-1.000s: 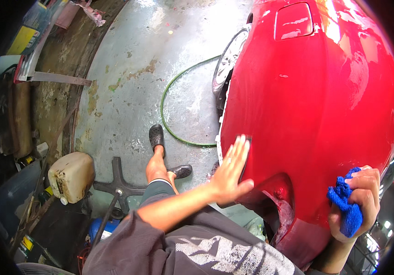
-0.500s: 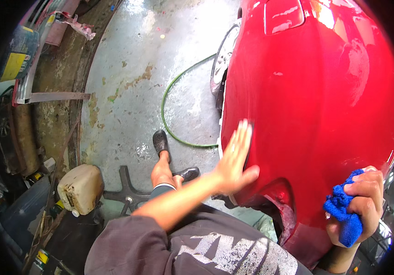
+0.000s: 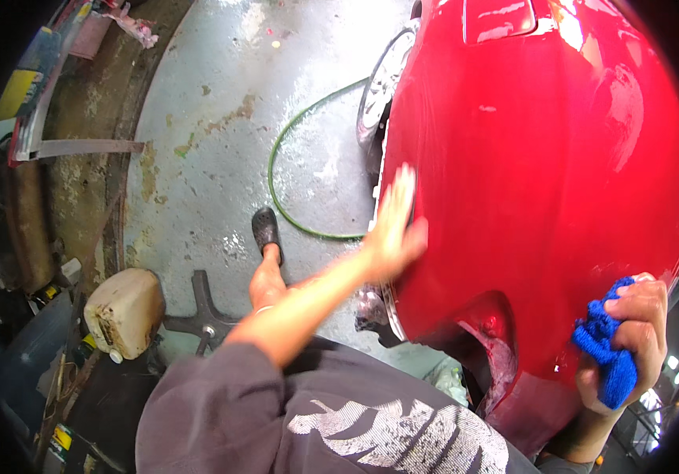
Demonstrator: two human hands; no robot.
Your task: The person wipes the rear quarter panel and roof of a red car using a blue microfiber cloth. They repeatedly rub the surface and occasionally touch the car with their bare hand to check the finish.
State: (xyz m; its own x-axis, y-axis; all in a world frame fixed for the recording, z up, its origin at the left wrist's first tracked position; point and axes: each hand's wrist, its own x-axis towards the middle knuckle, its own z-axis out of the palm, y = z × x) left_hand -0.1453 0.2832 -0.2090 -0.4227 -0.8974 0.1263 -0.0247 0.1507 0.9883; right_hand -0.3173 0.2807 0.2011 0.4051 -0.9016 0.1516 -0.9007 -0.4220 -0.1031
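Note:
A glossy red car body fills the right side, with a fuel flap at its far end and a wheel low on its left flank. Against the panel's left side lies my left hand, fingers stretched out and slightly smeared by motion. Whether the whole palm touches the paint, I cannot tell. My right hand is wrapped round a crumpled blue cloth above the near right part of the body. Close to my waist, the body has a curved opening with a dull, paler inner edge.
A green hose curves over the worn grey floor to the car. At left stand a stained plastic jug and a dark star-shaped stand base. Stacked parts and containers line the left edge. A black clog is on my foot.
My left hand has slid a little farther away and left along the panel. The right hand, still gripping the cloth, has shifted slightly right. The view has shifted a little.

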